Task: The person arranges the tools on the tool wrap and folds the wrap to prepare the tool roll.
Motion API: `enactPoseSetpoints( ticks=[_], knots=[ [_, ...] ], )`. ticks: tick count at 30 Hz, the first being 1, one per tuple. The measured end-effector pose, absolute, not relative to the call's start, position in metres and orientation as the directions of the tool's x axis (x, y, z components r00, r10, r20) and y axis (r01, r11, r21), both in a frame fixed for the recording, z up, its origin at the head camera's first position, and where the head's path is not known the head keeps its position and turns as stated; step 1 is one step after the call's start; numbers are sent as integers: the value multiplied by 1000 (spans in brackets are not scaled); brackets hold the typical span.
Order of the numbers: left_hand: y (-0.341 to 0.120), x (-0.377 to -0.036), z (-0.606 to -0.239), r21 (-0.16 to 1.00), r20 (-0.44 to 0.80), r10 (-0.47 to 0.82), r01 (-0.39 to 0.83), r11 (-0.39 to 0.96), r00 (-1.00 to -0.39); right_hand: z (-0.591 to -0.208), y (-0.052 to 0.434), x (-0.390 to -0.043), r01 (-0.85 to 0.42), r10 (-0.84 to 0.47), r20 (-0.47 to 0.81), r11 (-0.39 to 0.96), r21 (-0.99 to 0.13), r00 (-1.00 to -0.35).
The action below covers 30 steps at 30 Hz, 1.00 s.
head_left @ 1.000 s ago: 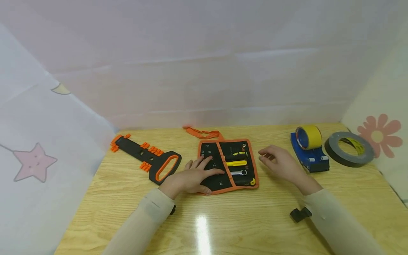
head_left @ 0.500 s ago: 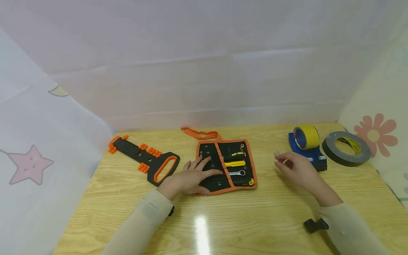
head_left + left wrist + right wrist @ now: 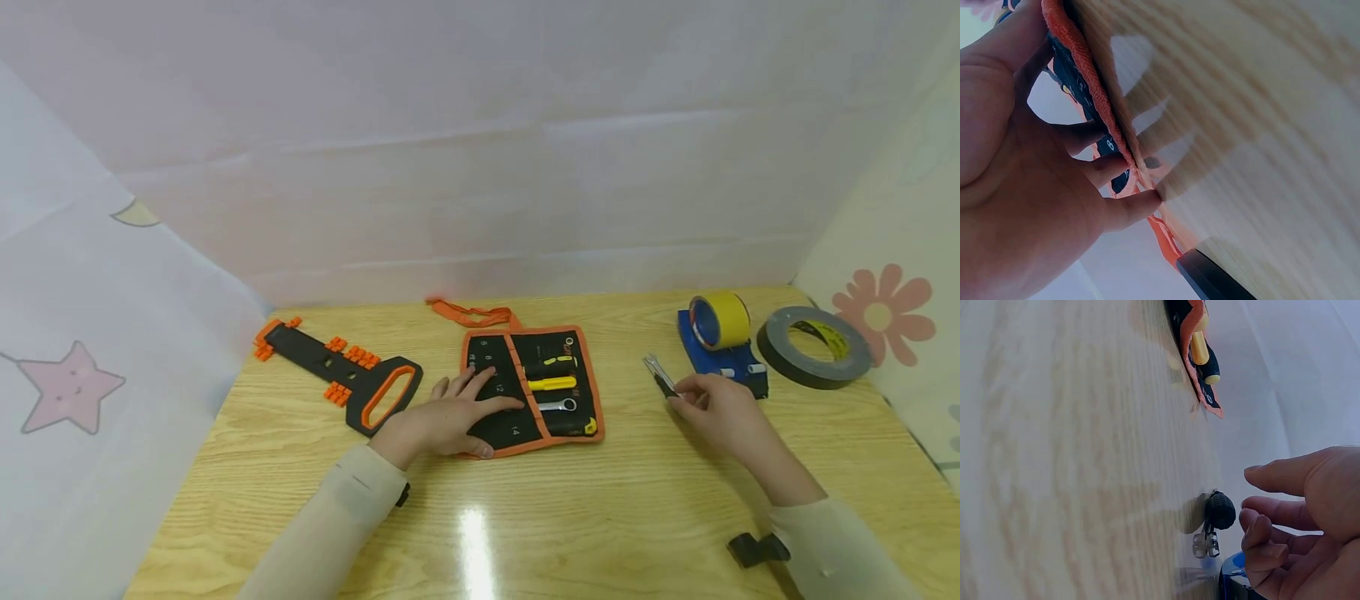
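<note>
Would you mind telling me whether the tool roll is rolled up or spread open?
Spread open: the tool roll lies flat on the table, its pockets and wrenches showing, with the left hand resting flat on it.

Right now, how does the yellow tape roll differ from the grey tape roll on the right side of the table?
The yellow tape roll stands on edge, mounted in a blue dispenser; the grey tape roll lies flat on the table. The yellow one looks smaller across; the grey one is wider with a larger opening. Both sit beyond the right hand, and neither is touched.
</note>
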<state>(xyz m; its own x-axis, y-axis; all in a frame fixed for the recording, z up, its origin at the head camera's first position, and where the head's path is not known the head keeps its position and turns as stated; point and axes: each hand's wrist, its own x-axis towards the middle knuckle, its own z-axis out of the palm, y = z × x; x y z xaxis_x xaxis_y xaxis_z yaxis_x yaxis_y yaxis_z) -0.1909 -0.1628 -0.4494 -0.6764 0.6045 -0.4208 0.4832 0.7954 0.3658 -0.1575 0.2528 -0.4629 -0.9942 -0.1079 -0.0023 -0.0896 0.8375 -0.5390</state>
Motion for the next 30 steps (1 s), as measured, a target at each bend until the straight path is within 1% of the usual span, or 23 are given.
enactPoseSetpoints(
  ticks=[6, 15, 22, 30],
  knots=[
    [-163, -192, -450, 363, -416, 611, 493, 791, -673, -464, 252, -156, -35, -76, -57, 851, -524, -995],
    [-162, -192, -452, 358, -418, 602, 486, 798, -680, -469, 251, -159, -43, -77, -48, 861, -507, -996],
    [-163, -191, -452, 357, -414, 601, 485, 798, -683, -471, 248, -161, -86, -104, -12, 872, -482, -994],
    [-163, -190, -450, 363, -405, 606, 488, 793, -684, -471, 245, -161, -74, -89, -9, 877, -474, -996]
  ],
)
